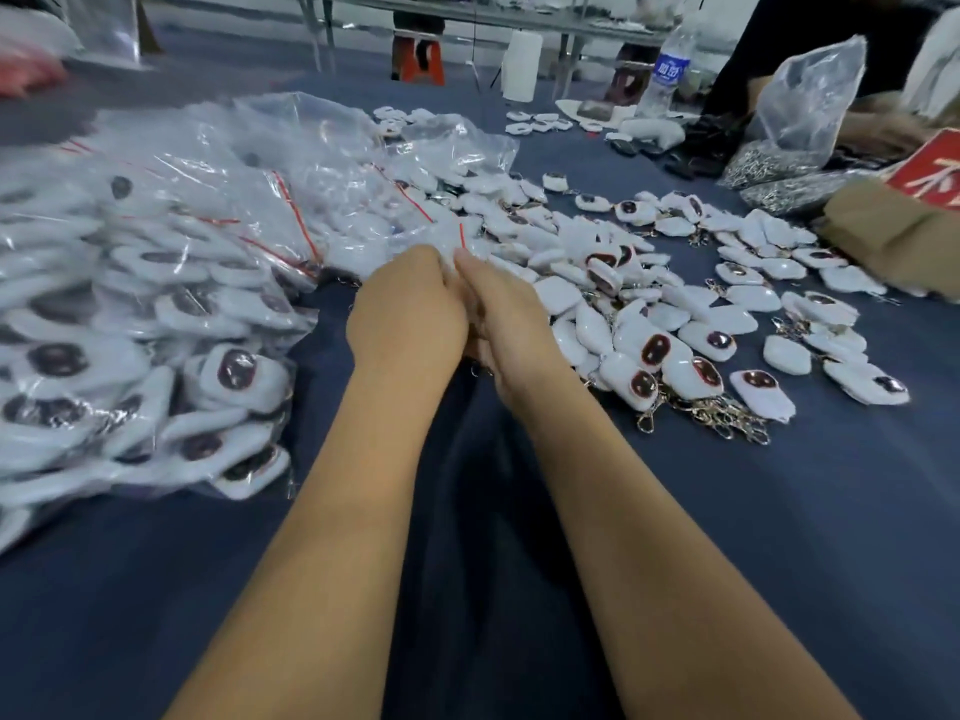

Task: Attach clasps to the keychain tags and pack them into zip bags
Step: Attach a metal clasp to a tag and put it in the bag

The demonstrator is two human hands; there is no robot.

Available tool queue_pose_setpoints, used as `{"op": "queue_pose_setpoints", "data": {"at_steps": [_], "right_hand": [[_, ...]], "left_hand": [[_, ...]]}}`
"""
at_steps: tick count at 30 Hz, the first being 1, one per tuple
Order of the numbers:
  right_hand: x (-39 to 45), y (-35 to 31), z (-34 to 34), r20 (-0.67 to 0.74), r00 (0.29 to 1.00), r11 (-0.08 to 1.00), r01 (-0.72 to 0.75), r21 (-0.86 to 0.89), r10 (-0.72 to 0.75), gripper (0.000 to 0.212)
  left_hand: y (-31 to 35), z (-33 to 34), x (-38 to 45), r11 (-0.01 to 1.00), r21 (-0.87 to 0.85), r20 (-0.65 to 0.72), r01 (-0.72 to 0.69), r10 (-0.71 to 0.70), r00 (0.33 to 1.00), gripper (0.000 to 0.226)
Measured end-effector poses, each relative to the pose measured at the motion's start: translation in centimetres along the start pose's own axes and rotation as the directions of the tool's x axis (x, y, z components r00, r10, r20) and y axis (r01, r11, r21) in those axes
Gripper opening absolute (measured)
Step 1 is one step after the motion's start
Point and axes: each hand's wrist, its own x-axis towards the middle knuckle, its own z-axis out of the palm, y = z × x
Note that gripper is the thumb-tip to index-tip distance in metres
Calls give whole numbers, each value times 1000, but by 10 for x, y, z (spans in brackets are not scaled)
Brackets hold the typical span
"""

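Many filled clear zip bags (130, 304) are piled left, loose white keychain tags (675, 324) remain, while left hand (408, 309) and right hand (506, 324) pinch a small red-striped bag (447, 236).

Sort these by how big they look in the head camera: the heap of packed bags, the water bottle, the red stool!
1. heap of packed bags, nearest, so it looks biggest
2. water bottle
3. red stool, only slightly smaller than the bottle; both stand far off, so that order is unsure

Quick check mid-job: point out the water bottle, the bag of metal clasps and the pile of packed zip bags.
water bottle (671, 70): head view, on its blue label.
bag of clasps (763, 167): head view, on the clasps at its bottom.
packed zip bags (156, 283): head view, on the middle of the pile.
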Motion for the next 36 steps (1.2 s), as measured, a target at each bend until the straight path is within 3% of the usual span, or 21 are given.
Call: {"op": "queue_pose_setpoints", "data": {"at_steps": [3, 5, 8, 9, 11, 13, 16, 18, 20, 22, 25, 28, 30, 33, 34, 36], "right_hand": [[-6, 0, -20, 10, 995, 984, 96, -150, -96, 10], [-5, 2, -30, -29, 994, 966, 95, -239, -105, 19], [-5, 1, -22, -3, 989, 961, 144, -238, -149, 25], [-5, 1, -16, 47, 987, 977, 157, -145, -152, 22], [-9, 2, -5, 159, 976, 989, 145, 34, -148, 16], [-7, 7, -5, 163, 977, 988, 148, -47, -138, 18], [0, 11, -14, -15, 988, 953, 142, -269, -152, 13], [2, 10, -21, -146, 981, 975, 99, -198, -129, 15], [2, 9, -32, -255, 956, 978, 98, -185, -144, 26], [1, 11, -38, -301, 934, 950, 98, -296, -191, 30], [0, 13, -39, -236, 938, 819, 78, -568, -253, 31], [3, 18, -34, -73, 949, 612, 138, -778, -307, 17], [6, 21, -31, 18, 947, 476, 178, -861, -321, 22], [9, 24, -30, 87, 947, 343, 196, -919, -308, 31], [8, 24, -30, 92, 948, 345, 200, -917, -303, 33], [4, 24, -29, 60, 949, 451, 202, -869, -311, 35]], "left_hand": [[-3, -3, -5, 1000, -5, 27, -6, 6, 1000, 20], [-4, -10, -7, 996, -80, -140, -28, 16, 990, 17], [0, -23, -16, 947, -242, -440, -210, 86, 894, 12], [3, -24, -21, 914, -290, -437, -284, 138, 889, 12], [8, -20, -24, 888, -332, -295, -318, 223, 929, 19], [6, -9, -17, 926, -264, -134, -269, 241, 961, 30], [-11, 12, 0, 983, -132, -38, -130, 126, 991, 39], [-26, 25, 6, 993, -115, -20, -15, 12, 1000, 45], [-35, 33, 9, 987, -147, -65, 71, -81, 995, 47], [-36, 36, 10, 976, -207, -184, 73, -112, 976, 42], [-35, 31, 7, 956, -288, -369, -57, -55, 928, 34], [-39, 24, 4, 950, -260, -427, -173, 47, 903, 30], [-37, 24, 2, 947, -265, -375, -182, 73, 924, 28], [-36, 34, 0, 977, -192, -139, -94, 68, 988, 30], [-37, 36, 0, 984, -166, -70, -73, 62, 996, 30], [-41, 37, 3, 986, -164, -29, -27, 22, 999, 29]]}}
